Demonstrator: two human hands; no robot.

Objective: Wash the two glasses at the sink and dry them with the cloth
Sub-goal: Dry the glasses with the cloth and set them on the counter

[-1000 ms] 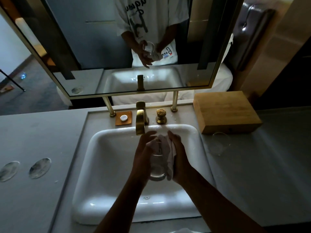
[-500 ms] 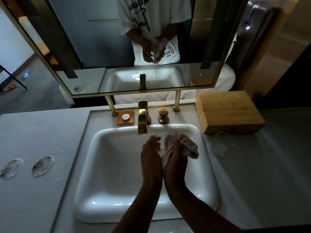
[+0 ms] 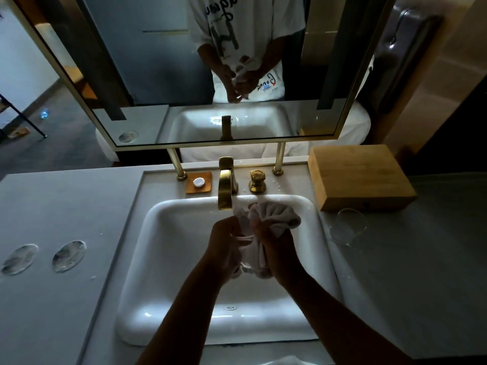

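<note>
Over the white sink (image 3: pixel 168 259) my left hand (image 3: pixel 224 243) grips a clear glass (image 3: pixel 243 248), mostly hidden between my hands. My right hand (image 3: pixel 274 246) grips a white cloth (image 3: pixel 274 216), which is bunched above the glass's mouth and wraps down its right side. The second clear glass (image 3: pixel 347 226) stands alone on the grey counter to the right of the sink, in front of a wooden box.
A gold faucet (image 3: pixel 226 185) and its gold knob (image 3: pixel 257 180) stand behind the sink, just beyond my hands. A wooden box (image 3: pixel 361 177) sits at the back right. Two round coasters (image 3: pixel 69 255) lie on the left counter. A mirror (image 3: pixel 200 69) hangs above.
The cloth has moved from beside the glass to bunch up over its mouth. My right hand has shifted its grip and both hands rose a little toward the faucet.
</note>
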